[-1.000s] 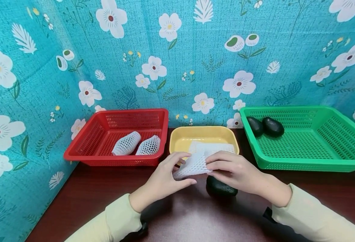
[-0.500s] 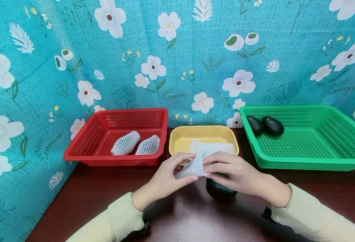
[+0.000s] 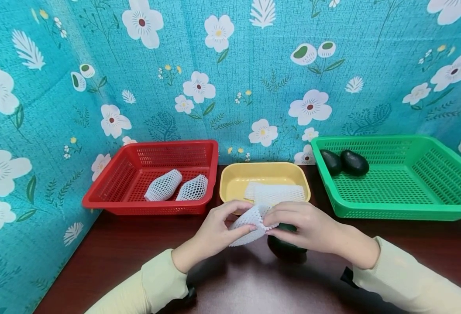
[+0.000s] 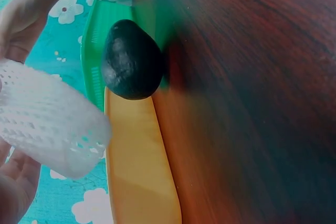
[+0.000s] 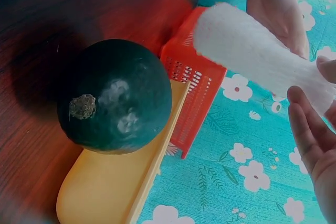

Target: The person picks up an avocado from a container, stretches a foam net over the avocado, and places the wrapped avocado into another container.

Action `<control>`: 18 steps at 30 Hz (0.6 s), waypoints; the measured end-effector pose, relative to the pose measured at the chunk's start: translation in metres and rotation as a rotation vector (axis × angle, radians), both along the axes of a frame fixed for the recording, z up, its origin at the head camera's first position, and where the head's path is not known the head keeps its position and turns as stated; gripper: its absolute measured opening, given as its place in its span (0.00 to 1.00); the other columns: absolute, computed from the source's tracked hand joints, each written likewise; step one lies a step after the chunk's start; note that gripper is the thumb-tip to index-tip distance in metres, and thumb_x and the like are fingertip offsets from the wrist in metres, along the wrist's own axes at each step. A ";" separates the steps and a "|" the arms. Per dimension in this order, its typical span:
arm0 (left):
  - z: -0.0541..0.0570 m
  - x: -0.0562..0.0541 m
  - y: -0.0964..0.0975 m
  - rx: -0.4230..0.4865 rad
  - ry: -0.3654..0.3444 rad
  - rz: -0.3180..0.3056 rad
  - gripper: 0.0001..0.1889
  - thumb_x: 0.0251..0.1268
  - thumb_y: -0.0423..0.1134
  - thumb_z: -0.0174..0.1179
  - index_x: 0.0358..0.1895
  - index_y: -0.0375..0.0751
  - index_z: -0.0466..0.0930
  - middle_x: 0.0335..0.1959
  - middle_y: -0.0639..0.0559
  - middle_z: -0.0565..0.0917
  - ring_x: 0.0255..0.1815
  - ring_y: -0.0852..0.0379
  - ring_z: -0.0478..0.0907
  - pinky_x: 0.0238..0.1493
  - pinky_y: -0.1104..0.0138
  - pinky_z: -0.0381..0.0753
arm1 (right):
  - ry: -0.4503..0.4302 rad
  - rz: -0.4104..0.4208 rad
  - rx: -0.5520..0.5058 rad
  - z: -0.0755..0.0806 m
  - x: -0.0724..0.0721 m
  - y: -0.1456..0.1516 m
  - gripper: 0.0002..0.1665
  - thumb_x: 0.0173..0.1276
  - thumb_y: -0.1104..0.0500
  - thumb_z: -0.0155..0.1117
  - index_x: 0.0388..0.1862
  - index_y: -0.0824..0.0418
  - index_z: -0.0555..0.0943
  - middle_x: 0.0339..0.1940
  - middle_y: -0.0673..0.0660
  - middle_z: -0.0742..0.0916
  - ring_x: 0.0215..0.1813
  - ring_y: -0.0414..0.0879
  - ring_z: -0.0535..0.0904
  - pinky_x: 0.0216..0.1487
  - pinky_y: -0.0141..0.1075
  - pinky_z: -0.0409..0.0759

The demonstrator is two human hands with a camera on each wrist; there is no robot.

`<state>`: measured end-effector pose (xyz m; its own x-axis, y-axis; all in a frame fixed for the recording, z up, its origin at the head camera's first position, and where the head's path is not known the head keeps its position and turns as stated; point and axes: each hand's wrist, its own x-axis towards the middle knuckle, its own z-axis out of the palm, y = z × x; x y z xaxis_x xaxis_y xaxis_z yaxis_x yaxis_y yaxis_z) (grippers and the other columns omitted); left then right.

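Observation:
A white foam net sleeve (image 3: 248, 226) is held above the table between both hands. My left hand (image 3: 214, 229) grips its left part, with the thumb across the near side. My right hand (image 3: 313, 226) pinches the sleeve's right end, fingers bent over it. In the right wrist view the sleeve (image 5: 241, 45) narrows toward the fingers. Below the right hand, a dark green avocado (image 3: 285, 247) rests on the table, partly hidden by that hand. In the left wrist view the avocado (image 4: 134, 61) is bare and apart from the sleeve (image 4: 52, 119).
Behind the hands stands a yellow tray (image 3: 236, 179) with more white foam netting (image 3: 279, 192). On the left, a red basket (image 3: 114, 192) holds two net-covered fruits (image 3: 163, 185). A green basket (image 3: 403, 209) at right contains two bare avocados (image 3: 354, 163). A flowered cloth hangs behind.
The sleeve has turned and widened between the hands, its left part now lower and rounder. My left thumb has come onto its near side. The avocado stays in place.

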<state>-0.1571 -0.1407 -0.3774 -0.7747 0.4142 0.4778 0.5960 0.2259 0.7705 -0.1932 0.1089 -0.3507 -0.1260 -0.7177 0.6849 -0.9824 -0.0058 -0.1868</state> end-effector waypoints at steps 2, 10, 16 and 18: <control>-0.001 0.000 0.000 0.015 0.020 0.004 0.19 0.58 0.28 0.74 0.53 0.36 0.83 0.47 0.47 0.87 0.44 0.56 0.82 0.45 0.63 0.86 | -0.012 -0.005 0.008 0.001 0.001 0.000 0.13 0.79 0.51 0.60 0.43 0.57 0.85 0.41 0.48 0.88 0.44 0.39 0.84 0.49 0.32 0.83; 0.001 -0.001 -0.003 0.066 0.044 0.071 0.10 0.56 0.28 0.76 0.41 0.37 0.87 0.38 0.49 0.88 0.36 0.58 0.83 0.37 0.59 0.88 | 0.031 -0.071 -0.028 0.004 0.001 0.001 0.15 0.78 0.48 0.60 0.38 0.56 0.85 0.34 0.46 0.86 0.35 0.37 0.81 0.41 0.30 0.82; 0.003 0.000 -0.007 0.076 0.054 0.105 0.09 0.56 0.28 0.76 0.40 0.37 0.87 0.38 0.48 0.89 0.35 0.57 0.83 0.35 0.62 0.88 | 0.037 -0.106 -0.025 0.005 0.003 0.006 0.15 0.78 0.48 0.60 0.36 0.55 0.83 0.32 0.45 0.85 0.32 0.38 0.77 0.36 0.28 0.79; 0.004 0.000 -0.009 0.076 0.059 0.112 0.09 0.57 0.27 0.75 0.40 0.37 0.87 0.39 0.48 0.89 0.35 0.57 0.83 0.35 0.62 0.88 | 0.029 -0.107 -0.027 0.005 0.004 0.008 0.15 0.78 0.48 0.60 0.35 0.55 0.83 0.32 0.46 0.85 0.31 0.38 0.77 0.36 0.27 0.78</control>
<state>-0.1567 -0.1497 -0.3730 -0.7838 0.2879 0.5503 0.6149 0.2356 0.7526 -0.1892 0.1170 -0.3460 -0.1804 -0.6827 0.7081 -0.9827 0.0947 -0.1591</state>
